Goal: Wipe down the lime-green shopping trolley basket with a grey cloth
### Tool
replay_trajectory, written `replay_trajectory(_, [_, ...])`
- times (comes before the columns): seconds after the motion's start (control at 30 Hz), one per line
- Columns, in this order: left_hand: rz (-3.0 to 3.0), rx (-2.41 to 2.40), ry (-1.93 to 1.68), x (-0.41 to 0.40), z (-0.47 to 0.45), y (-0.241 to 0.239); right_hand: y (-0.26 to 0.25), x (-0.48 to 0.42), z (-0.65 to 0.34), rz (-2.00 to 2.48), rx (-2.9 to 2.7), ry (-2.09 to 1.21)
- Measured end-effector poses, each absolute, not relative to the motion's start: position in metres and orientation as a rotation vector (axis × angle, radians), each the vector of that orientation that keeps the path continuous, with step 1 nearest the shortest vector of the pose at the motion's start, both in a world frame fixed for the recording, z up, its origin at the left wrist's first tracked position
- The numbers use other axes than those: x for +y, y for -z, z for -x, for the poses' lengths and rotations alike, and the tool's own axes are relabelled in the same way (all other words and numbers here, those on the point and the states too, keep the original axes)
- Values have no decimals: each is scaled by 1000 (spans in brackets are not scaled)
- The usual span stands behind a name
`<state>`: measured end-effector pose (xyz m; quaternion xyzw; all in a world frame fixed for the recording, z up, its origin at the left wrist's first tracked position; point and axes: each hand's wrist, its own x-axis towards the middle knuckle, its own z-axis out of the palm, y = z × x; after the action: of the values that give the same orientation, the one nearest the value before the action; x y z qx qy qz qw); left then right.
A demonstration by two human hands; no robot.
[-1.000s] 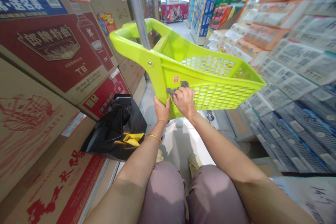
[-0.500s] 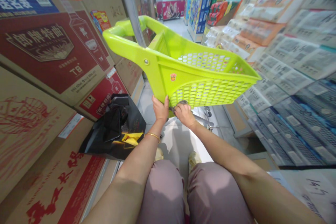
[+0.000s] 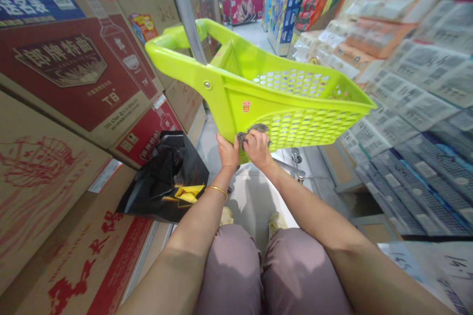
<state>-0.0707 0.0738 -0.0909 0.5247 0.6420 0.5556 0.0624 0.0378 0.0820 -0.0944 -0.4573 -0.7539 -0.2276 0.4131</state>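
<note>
A lime-green shopping cart (image 3: pixel 229 108) fills the middle of the view, its basket reaching to the right and a metal pole rising past its handle. My left hand (image 3: pixel 228 151) is closed on the lower corner of the cart's body. Close beside it, my right hand (image 3: pixel 258 148) has its fingers bent around a crumpled grey cloth (image 3: pixel 259 128), pressed against the lower side of the basket. Part of the cloth also shows between the two hands. My fingertips are partly hidden by my hands.
Stacked cardboard cartons (image 3: pixel 62 64) line the left side. A black bag (image 3: pixel 177 172) with a yellow piece stands by my left forearm. Shelves of packaged goods (image 3: pixel 402 69) slope along the right. A tiled aisle (image 3: pixel 254 34) runs ahead.
My right hand has moved up a little along the cart's side with the grey cloth, and more of the cloth now shows. My left hand keeps its hold on the cart.
</note>
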Motion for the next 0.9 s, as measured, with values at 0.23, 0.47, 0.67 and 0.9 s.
replay_trajectory(0.23, [-1586, 1946, -1688, 74, 69, 91, 128, 66, -51, 1156, -2147, 520])
replay_trajectory(0.47, [-1579, 1940, -1673, 73, 69, 92, 76, 73, -46, 1195, -1935, 490])
replay_trajectory(0.67, [-1590, 1926, -1650, 72, 70, 89, 52, 83, -37, 1164, -1847, 512])
replay_trajectory(0.9, [-1592, 1957, -1651, 75, 72, 92, 100, 80, -41, 1192, -1935, 468])
